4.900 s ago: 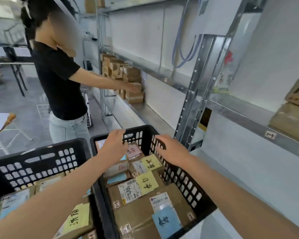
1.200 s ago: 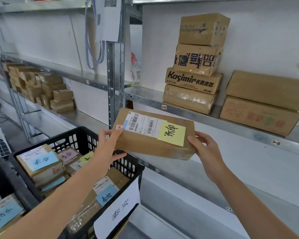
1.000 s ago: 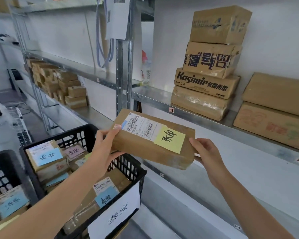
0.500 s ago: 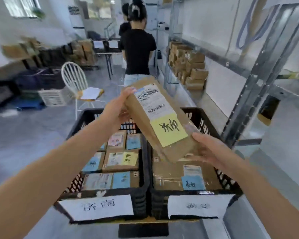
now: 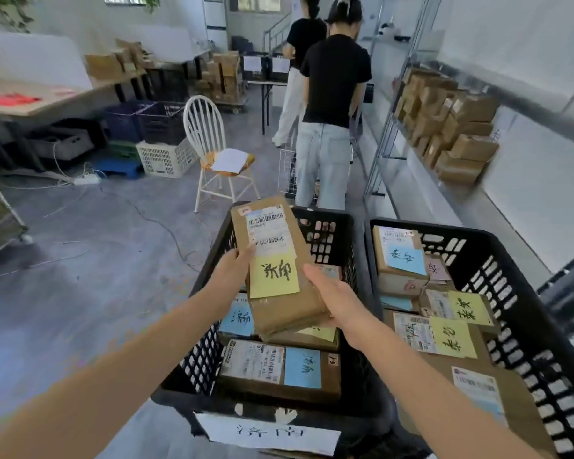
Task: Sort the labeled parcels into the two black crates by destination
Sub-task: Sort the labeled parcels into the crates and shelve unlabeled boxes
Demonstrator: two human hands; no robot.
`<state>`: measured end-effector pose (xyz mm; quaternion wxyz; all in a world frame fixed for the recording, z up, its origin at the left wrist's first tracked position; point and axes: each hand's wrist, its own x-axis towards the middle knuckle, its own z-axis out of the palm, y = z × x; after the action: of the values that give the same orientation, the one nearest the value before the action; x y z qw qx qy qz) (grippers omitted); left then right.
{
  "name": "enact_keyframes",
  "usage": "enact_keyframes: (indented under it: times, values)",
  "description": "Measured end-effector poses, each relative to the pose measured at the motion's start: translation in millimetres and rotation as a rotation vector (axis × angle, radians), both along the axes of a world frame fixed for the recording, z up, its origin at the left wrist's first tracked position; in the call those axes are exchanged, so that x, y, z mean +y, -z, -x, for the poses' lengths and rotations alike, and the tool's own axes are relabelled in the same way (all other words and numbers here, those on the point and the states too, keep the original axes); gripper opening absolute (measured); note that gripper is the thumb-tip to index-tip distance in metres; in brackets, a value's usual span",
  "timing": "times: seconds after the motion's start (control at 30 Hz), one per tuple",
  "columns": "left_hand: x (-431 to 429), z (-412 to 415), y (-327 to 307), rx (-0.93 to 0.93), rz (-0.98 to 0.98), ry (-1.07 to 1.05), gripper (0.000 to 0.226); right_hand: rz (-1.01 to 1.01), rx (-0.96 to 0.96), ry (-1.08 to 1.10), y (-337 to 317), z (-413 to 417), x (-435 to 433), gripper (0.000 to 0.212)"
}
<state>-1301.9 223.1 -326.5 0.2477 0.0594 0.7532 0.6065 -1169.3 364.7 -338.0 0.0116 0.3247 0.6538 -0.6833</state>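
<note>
In the head view, we hold the parcel [image 5: 279,276] over the left crate [image 5: 330,215], its long axis running 11 to 5 o'clock. Our left hand [image 5: 231,271] pinches its 9 o'clock edge and our right hand [image 5: 333,294] grips the 4 o'clock corner. The drop lies straight below, we judge.

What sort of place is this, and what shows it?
Probably a parcel sorting depot or stockroom: metal shelving stacked with cardboard boxes, the black left crate and right crate holding labelled parcels, and a barcoded parcel held in the left hand and right hand.
</note>
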Motion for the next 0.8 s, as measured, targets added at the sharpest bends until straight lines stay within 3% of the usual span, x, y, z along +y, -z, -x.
enact_keyframes:
  times: [0.13, 0.33, 0.57, 0.7, 0.8]
  values:
    - [7.0, 17.5, 44.8, 0.004, 0.115, 0.038, 0.033, -0.035, -0.134, 0.025, 30.0, 34.1, -12.1, 0.065]
    - [15.5, 72.3, 89.5, 0.034, 0.192, 0.029, 0.036, -0.122, -0.245, 0.015, 71.3, 96.7, -21.4, 0.04]
    - [41.9, 108.1, 114.2, 0.064, 0.303, 0.003, 0.037, -0.066, -0.243, 0.094, 100.9, 141.6, -22.9, 0.042]
    - [43.2, 101.7, 105.8, 0.314, 0.274, 0.048, 0.062, -0.101, -0.184, 0.108, 106.4, 146.4, -33.0, 0.046]
    - [40.9, 97.3, 106.6, 0.302, 0.23, 0.071, 0.069, -0.171, -0.117, 0.118, 108.2, 147.5, -42.6, 0.043]
